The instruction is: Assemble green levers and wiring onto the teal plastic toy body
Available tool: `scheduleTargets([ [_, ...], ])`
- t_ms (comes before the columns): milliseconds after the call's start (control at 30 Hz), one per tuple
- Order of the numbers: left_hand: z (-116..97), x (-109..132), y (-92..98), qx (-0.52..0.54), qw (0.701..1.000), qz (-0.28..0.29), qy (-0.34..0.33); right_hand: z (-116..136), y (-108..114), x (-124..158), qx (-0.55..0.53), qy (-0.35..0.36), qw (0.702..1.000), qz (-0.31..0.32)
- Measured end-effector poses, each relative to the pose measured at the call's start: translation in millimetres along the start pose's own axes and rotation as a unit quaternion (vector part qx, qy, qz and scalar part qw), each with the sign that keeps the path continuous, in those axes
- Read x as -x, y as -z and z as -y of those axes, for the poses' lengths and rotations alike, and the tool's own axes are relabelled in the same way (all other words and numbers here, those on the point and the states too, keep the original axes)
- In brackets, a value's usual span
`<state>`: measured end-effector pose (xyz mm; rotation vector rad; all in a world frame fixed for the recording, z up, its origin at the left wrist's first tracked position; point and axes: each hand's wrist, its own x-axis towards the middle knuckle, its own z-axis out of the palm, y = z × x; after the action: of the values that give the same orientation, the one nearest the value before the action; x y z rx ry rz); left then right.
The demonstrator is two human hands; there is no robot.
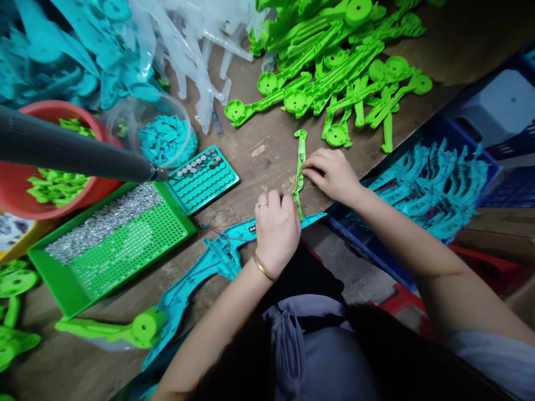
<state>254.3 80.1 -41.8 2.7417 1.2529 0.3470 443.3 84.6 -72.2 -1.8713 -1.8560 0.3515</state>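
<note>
A narrow green plastic part [301, 149] with a hooked far end stands out from the table's near edge, its lower end crossing a blue plastic shell. My right hand [333, 174] is closed, pinching the green part's right side at mid-length. My left hand [278, 231], wearing a ring and a bangle, is closed at the green part's lower left side; its fingertips are mostly hidden. Beneath that hand runs the long blue plastic shell [200, 267], with thin wires and a small metal piece in it. A green round-ended part [146, 327] lies against the shell's left end.
Piles of green parts [330, 72], clear parts [188, 50] and blue parts [62, 61] cover the far side. A green tray [125, 289] of screws, a teal tray [204, 184], a red bowl [100, 131] and a dark rod [75, 142] are left. Right stands a blue crate [359, 250].
</note>
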Motion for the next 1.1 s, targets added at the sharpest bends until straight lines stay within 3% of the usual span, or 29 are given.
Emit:
scheduleTargets([
  [133, -2, 3, 4.0, -0.006, 1.0, -0.003, 0.018, -8, -1, -3, -0.002, 0.029, 1.0, 0.004],
  [300, -3, 0, 10.2, -0.022, 0.997, 0.055, 0.056, -18, -3, -4, 0.039, 0.092, 0.995, 0.002],
  [600, -3, 1, 11.8, -0.055, 0.993, 0.082, 0.058, -2, 17, -20, 0.131, 0.133, 0.977, 0.104],
  [867, 0, 11, 21.4, -0.04, 0.99, 0.112, 0.08, 4, 16, -15, 0.088, 0.06, 0.988, 0.116],
  [1100, -1, 9, 16.2, -0.007, 0.986, 0.134, 0.098, 8, 17, -1, 0.07, 0.06, 0.99, 0.11],
])
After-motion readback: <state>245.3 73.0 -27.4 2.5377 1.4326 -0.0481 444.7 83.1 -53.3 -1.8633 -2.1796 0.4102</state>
